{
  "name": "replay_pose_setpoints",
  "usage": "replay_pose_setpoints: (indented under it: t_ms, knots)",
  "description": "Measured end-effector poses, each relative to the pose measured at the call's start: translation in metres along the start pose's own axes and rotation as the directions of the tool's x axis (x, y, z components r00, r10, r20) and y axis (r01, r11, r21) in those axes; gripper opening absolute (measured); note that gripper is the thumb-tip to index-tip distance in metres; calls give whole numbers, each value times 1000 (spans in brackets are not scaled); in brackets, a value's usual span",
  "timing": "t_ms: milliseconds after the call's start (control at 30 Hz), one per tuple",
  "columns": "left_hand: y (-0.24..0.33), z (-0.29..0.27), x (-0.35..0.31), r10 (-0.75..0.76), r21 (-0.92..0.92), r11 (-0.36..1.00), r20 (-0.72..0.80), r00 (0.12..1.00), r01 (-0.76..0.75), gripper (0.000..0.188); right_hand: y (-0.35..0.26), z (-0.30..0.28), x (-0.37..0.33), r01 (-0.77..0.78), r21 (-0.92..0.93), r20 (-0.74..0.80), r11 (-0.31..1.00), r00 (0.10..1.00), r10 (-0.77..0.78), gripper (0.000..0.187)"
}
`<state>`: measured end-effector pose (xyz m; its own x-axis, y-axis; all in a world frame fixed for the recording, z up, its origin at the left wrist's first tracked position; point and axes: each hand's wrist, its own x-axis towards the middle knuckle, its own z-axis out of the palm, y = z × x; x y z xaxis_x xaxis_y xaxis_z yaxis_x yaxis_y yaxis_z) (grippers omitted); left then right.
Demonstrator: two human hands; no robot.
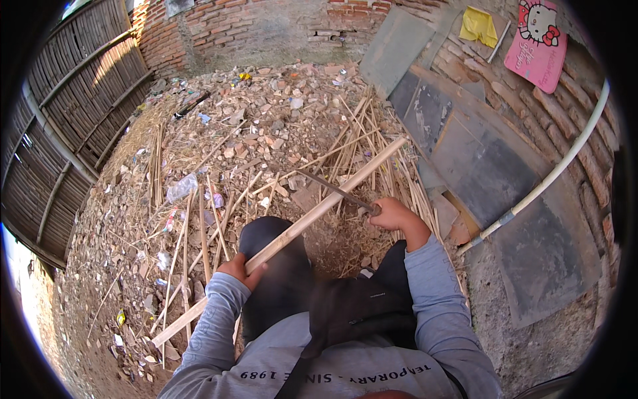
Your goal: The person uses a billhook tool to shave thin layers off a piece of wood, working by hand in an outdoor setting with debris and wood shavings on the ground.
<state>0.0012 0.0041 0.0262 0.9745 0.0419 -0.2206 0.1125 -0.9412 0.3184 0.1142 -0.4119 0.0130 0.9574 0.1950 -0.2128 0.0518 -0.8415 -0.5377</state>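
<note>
A long pale bamboo slat (300, 227) slants across my lap, from low on the left up to the far right. My left hand (242, 271) is closed around its lower part, near my left knee. In my right hand (397, 218) is the handle of a long, narrow, dark-bladed knife (320, 180). The blade points away to the left and crosses the slat beyond my knees. Whether its edge is sunk into the bamboo or only rests against it, I cannot tell.
Split bamboo strips (355, 143) lie heaped ahead, and more sticks (203, 233) are scattered left. Rubble (266, 120) and litter cover the ground. Dark panels (488, 186) and a pale pole (551, 176) lean at the right. A bamboo fence (73, 100) and brick wall (266, 33) enclose the place.
</note>
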Motion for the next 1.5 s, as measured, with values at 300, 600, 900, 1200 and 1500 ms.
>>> replay_pose_setpoints:
  t_ms: [300, 600, 900, 1200, 1500]
  knots:
    - [-3, 4, -1, 41, -9, 999, -72, 997, -42, 65, 7, 6, 6, 46, -28, -5, 999, 999, -46, 35]
    - [-2, 4, -1, 53, 9, 999, -76, 996, -52, 63, 4, 6, 2, 16, 70, 2, 997, 1000, -16, 35]
    - [1, 3, -2, 19, -2, 1000, -48, 999, -19, 64, 11, 9, 6, 24, 56, 5, 998, 1000, -24, 33]
    - [-1, 6, 0, 30, 11, 999, -71, 997, -30, 62, 12, 11, 7, -14, 75, 25, 997, 1000, 12, 28]
    - [-3, 10, 1, 43, 24, 999, -106, 993, -41, 60, 10, 9, 6, -29, 140, 59, 990, 998, 21, 28]
